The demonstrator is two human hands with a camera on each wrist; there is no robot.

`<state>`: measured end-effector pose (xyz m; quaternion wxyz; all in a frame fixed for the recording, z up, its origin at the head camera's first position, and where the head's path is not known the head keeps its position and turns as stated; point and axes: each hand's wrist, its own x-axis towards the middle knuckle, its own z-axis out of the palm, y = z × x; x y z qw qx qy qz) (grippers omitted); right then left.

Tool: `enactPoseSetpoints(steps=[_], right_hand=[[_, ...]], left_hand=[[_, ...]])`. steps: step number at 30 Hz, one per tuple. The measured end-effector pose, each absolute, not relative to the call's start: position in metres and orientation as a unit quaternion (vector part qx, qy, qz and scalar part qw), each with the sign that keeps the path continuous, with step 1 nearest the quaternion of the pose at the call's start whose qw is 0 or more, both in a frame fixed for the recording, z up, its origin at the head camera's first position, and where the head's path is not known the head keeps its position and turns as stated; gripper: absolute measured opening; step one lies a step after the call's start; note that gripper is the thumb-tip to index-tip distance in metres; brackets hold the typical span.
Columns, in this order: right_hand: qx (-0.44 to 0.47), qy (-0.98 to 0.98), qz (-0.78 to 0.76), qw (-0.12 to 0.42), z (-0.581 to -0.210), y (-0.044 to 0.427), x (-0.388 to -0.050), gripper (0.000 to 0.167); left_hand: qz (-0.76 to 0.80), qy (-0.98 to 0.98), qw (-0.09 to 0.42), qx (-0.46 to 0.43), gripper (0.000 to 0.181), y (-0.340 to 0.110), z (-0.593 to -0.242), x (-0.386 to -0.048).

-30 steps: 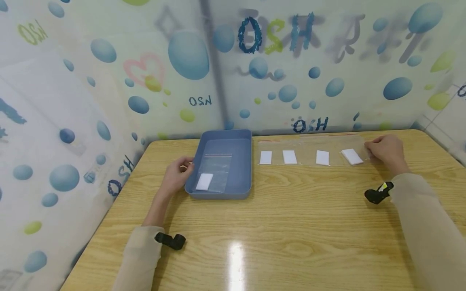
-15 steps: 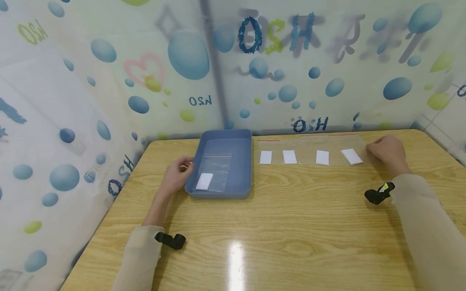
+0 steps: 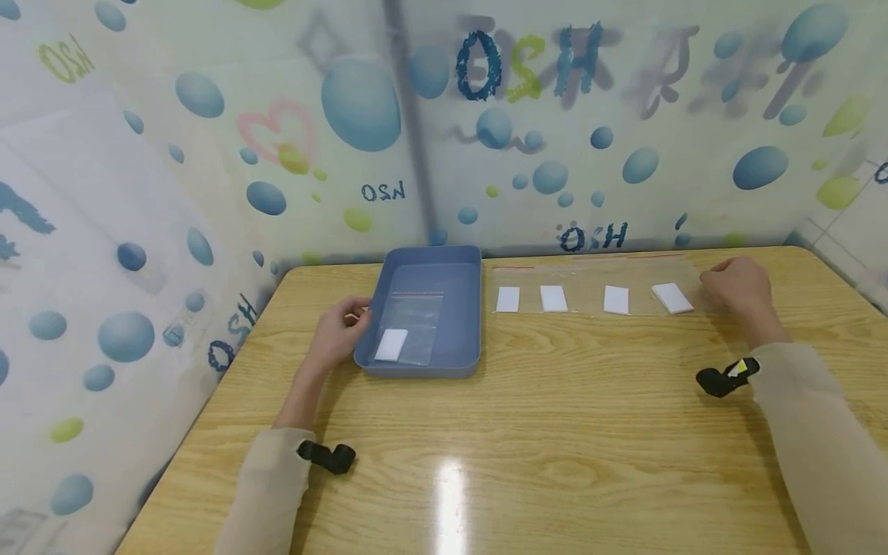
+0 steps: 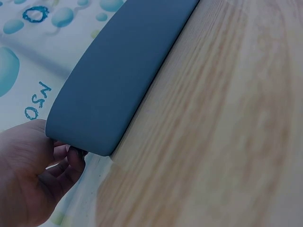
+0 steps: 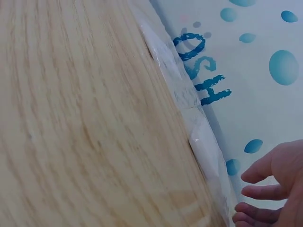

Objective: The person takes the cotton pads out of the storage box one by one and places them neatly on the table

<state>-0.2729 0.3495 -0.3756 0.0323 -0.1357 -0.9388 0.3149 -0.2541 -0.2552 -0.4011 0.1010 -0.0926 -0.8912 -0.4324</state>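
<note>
My left hand (image 3: 336,335) is at the left side of a blue-grey plastic tray (image 3: 454,358). Thumb and fingers pinch the tray's rim; in the left wrist view the tray corner hides part of the hand. Inside the tray lies a clear zip bag (image 3: 419,316) with a white rectangular piece (image 3: 391,344) at its bottom. My right hand (image 3: 741,291) is beside the rightmost clear zip bag (image 3: 666,271), which holds a tilted white piece (image 3: 673,298). In the right wrist view its fingers (image 5: 265,191) are spread apart and loosely bent, with nothing seen between them.
Several similar zip bags run in a row right of the tray along the table's back edge, with white pieces (image 3: 508,299) in them. The wooden table (image 3: 555,432) meets a printed wall sheet (image 3: 590,185) behind and at the left.
My right hand has drawn slightly to the right, off the edge of the rightmost bag. The left hand, tray and bags stay where they were; the head view has shifted a little.
</note>
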Motion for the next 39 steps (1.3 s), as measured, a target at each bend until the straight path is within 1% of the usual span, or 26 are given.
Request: enactPoseSetpoints(steps=[8,16,26,34,39], right_hand=[[-0.124,-0.933,0.331,0.075,-0.373,0.34,-0.271,0.052],[-0.092,-0.931,0.336,0.109,-0.364,0.322,-0.269,0.049],[-0.062,-0.927,0.354,0.112,-0.356,0.303,-0.269,0.047],[-0.047,-0.917,0.384,0.094,-0.347,0.282,-0.265,0.051],[-0.037,-0.912,0.397,0.094,-0.344,0.27,-0.263,0.053]], left_hand=[[-0.434,-0.89,0.102,-0.095,0.025,-0.255,-0.402,-0.254],[-0.436,-0.889,0.102,-0.093,0.025,-0.255,-0.402,-0.254],[-0.436,-0.89,0.1,-0.092,0.025,-0.254,-0.401,-0.254],[-0.436,-0.89,0.098,-0.091,0.026,-0.254,-0.4,-0.253],[-0.435,-0.891,0.098,-0.089,0.026,-0.254,-0.4,-0.252]])
